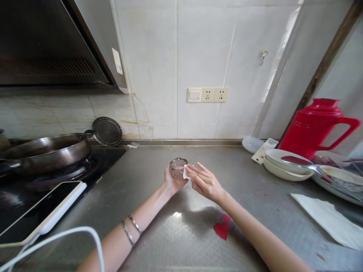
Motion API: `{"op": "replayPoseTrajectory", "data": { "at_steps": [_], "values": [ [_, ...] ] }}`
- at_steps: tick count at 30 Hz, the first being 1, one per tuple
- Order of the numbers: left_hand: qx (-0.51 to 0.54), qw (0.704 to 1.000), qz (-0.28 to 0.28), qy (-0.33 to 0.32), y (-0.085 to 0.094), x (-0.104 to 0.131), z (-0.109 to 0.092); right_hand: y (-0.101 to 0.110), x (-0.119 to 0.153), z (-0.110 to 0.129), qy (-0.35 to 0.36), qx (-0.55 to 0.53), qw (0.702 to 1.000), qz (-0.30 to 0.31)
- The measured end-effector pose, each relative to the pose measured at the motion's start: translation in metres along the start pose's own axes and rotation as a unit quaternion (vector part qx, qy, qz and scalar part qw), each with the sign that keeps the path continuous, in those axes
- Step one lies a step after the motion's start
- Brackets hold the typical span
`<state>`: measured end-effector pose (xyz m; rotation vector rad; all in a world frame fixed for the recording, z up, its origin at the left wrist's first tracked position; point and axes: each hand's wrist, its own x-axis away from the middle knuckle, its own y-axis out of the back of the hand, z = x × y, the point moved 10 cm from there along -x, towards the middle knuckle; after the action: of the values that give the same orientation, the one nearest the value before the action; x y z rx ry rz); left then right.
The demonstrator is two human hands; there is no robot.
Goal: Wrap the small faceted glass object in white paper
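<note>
My left hand [173,183] is wrapped round the lower part of a small clear glass bowl or cup [178,168], held up over the metal counter. At the glass's right side, my right hand [206,182] presses a small white tissue or cloth [185,172] against it with the fingertips. The fingers of this hand lie mostly straight and close together. Below and right of my hands, a torn red piece [222,227] lies on the counter. Two silver bracelets circle my left forearm.
Left: a pan [56,153] on the black stove, a round dark disc [107,131] against the wall, and a phone [39,213] with a white cable. Right: a red flask [314,128], stacked bowls [286,166], plates, a small box [264,151] and a white sheet [329,219].
</note>
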<state>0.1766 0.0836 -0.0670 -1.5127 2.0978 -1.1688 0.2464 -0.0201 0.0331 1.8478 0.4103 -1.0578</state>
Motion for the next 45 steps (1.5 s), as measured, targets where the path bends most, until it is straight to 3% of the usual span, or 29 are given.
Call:
{"op": "replayPoseTrajectory", "data": {
  "at_steps": [3, 6, 8, 12, 15, 18, 22, 28, 31, 35, 37, 38, 40, 43, 45],
  "values": [
    [0.039, 0.999, -0.028, -0.009, 0.001, 0.002, 0.001, 0.003, 0.002, -0.008, -0.042, -0.027, 0.998, -0.044],
    [-0.001, 0.999, -0.027, -0.023, -0.002, 0.005, 0.0, 0.005, 0.007, -0.021, -0.127, -0.086, 0.982, -0.107],
    [-0.04, 0.999, -0.001, -0.037, -0.008, 0.006, -0.002, 0.003, 0.013, -0.034, -0.22, -0.131, 0.957, -0.137],
    [-0.096, 0.993, 0.035, -0.059, -0.016, 0.008, -0.007, -0.008, 0.029, -0.056, -0.395, -0.22, 0.876, -0.165],
    [-0.144, 0.987, 0.037, -0.069, -0.018, 0.007, -0.009, -0.012, 0.033, -0.062, -0.441, -0.273, 0.835, -0.182],
    [-0.19, 0.977, 0.035, -0.093, -0.018, 0.005, -0.012, -0.013, 0.038, -0.067, -0.459, -0.288, 0.819, -0.189],
    [-0.242, 0.965, 0.036, -0.095, -0.016, 0.0, -0.008, -0.014, 0.04, -0.07, -0.452, -0.273, 0.83, -0.182],
    [-0.299, 0.951, 0.03, -0.07, -0.012, -0.003, -0.001, -0.007, 0.036, -0.068, -0.417, -0.195, 0.874, -0.153],
    [-0.311, 0.948, 0.036, -0.053, -0.011, -0.005, 0.003, -0.001, 0.026, -0.057, -0.342, -0.166, 0.914, -0.139],
    [-0.335, 0.942, 0.028, -0.024, -0.004, -0.011, 0.01, -0.001, 0.004, -0.019, -0.175, -0.168, 0.967, -0.077],
    [-0.344, 0.939, 0.006, -0.026, 0.001, -0.013, 0.008, 0.001, -0.001, -0.006, -0.131, -0.178, 0.973, -0.06],
    [-0.347, 0.937, -0.005, -0.037, 0.002, -0.013, 0.005, 0.003, -0.001, -0.009, -0.143, -0.185, 0.97, -0.069],
    [-0.35, 0.934, -0.028, -0.071, 0.002, -0.011, -0.004, 0.008, 0.008, -0.033, -0.247, -0.199, 0.941, -0.118],
    [-0.36, 0.925, -0.051, -0.112, -0.002, -0.004, -0.016, 0.005, 0.045, -0.082, -0.445, -0.229, 0.84, -0.21],
    [-0.372, 0.919, -0.044, -0.124, -0.007, -0.001, -0.019, -0.007, 0.058, -0.1, -0.484, -0.298, 0.786, -0.243]
  ]
}}
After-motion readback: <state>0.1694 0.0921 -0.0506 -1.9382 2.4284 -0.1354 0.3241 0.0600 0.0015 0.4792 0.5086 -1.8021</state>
